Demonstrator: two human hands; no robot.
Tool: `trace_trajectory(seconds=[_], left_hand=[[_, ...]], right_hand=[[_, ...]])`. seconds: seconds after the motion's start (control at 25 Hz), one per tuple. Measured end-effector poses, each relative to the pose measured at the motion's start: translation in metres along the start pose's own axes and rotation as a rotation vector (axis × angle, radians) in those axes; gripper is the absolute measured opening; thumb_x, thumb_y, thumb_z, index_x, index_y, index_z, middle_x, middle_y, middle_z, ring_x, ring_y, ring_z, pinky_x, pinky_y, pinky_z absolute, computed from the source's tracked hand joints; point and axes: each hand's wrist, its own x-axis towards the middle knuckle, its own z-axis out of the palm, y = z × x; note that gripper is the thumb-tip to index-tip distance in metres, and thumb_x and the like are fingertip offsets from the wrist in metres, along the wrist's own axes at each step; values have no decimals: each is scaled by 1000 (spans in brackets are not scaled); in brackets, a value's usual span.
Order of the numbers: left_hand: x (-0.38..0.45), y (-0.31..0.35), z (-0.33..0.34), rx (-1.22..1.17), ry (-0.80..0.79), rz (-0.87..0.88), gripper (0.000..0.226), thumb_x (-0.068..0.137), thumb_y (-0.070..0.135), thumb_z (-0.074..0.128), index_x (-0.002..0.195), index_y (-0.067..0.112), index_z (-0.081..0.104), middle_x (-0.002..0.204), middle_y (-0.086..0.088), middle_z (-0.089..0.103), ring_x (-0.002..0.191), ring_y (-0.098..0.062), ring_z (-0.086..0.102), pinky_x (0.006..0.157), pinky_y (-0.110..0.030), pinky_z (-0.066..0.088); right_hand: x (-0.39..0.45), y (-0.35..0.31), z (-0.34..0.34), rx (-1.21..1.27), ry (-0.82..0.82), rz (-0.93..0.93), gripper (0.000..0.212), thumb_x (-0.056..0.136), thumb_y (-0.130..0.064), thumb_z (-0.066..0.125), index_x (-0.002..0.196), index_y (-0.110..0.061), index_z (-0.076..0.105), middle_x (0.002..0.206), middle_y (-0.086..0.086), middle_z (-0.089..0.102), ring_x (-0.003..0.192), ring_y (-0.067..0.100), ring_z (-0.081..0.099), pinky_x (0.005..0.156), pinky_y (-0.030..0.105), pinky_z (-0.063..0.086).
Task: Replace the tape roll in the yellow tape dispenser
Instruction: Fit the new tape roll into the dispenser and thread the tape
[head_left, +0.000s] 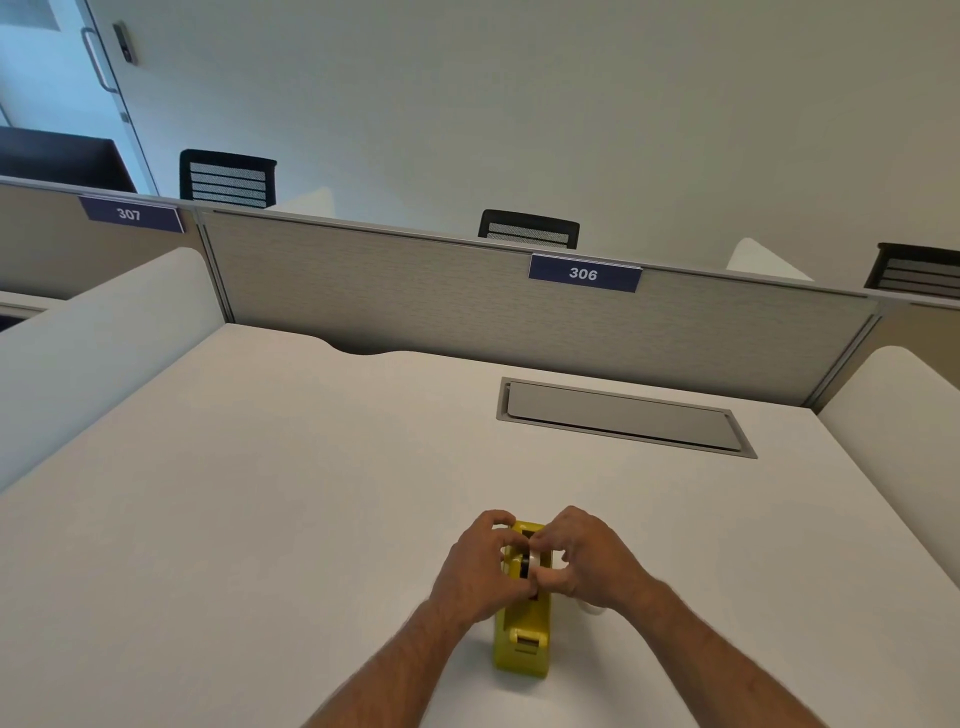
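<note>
Low centre of frame: dispenser (523, 631) on table (311, 467), long axis running away from the person. Left hand (480, 564) and right hand (582, 558) flank it, fingers (545, 577) pinched on the roll (525, 564) between them.

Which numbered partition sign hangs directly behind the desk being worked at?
The 306 sign, on the panel straight ahead; the 307 sign belongs to the left neighbouring desk.

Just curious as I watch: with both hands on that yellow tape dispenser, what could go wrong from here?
The left hand and right hand crowd the middle of the dispenser, hiding the roll, so it could seat crooked. The cutter end faces the person, so a wrist might brush it. Something pale lies under the right wrist and could get knocked.
</note>
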Motion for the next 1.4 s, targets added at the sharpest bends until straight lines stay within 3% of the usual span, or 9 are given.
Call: trace_trajectory(seconds=[0.32,1.0,1.2,1.4], left_hand=[[1,-1,1,-10,8,2,54,69,47,82,118,31,68,141,13,43,111,-11,56,92,-29,54],[2,-4,4,16,7,4,58,65,46,84,118,33,65,141,14,42,108,-11,57,88,-27,55],[1,-3,2,8,14,22,57,66,45,82,118,32,66,140,14,42,107,-11,57,88,-26,55],[1,-3,2,4,10,30,59,66,47,82,121,30,66,142,11,42,115,-12,54,95,-31,54]], right_hand=[[0,0,-2,25,-12,-27,24,80,-44,65,97,-33,76,85,-16,72,88,7,51,71,33,54],[5,2,-6,114,-3,66,15,86,-34,72,99,-34,77,93,-14,74,91,9,57,77,31,54],[4,3,-6,124,-16,67,19,82,-35,74,99,-30,78,93,-13,72,93,10,56,76,35,57],[2,3,-3,79,-41,73,37,71,-46,78,105,-32,74,99,-16,65,97,7,52,80,30,56]])
